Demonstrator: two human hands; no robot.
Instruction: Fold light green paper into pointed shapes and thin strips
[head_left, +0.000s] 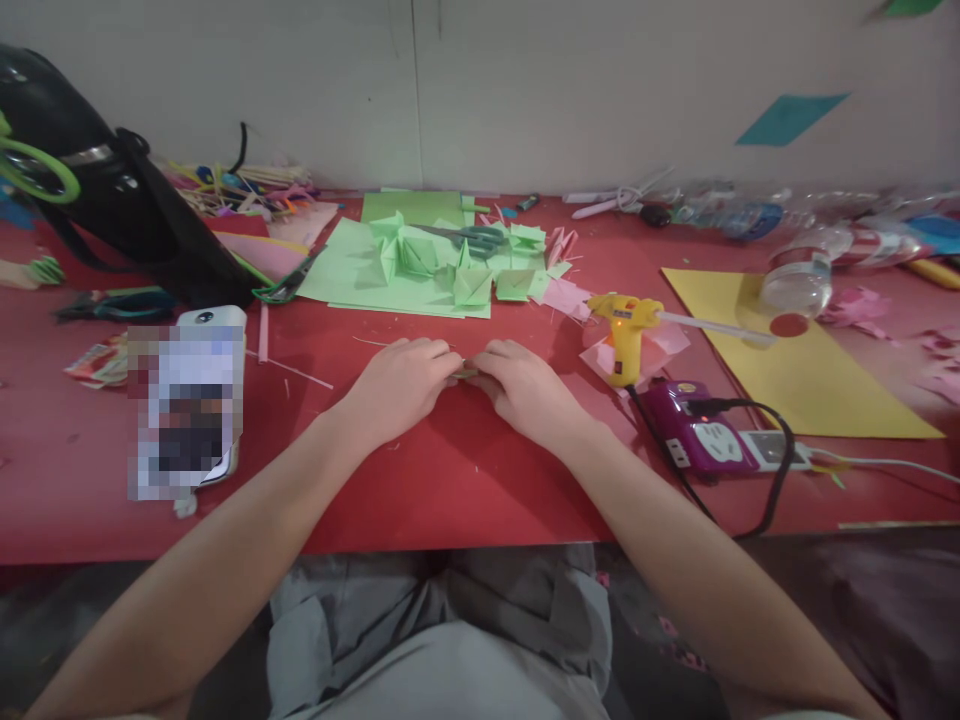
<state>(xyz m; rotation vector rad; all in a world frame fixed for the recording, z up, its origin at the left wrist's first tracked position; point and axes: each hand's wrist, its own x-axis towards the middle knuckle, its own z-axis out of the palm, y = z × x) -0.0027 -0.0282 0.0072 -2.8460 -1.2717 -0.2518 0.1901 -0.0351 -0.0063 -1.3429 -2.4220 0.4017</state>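
Observation:
My left hand and my right hand meet over the middle of the red table. Between their fingertips shows a sliver of a small pale green piece of paper, most of it hidden by the fingers. Both hands are closed on it, with fingers bent and pressed together. Just beyond them, folded light green paper pieces stand on flat green sheets. Dark-handled scissors lie among these pieces.
Right of my hands, a yellow glue gun stands beside a purple power adapter with cords. A yellow sheet and plastic bottles lie further right. On the left are a phone and a leaning black cylindrical object.

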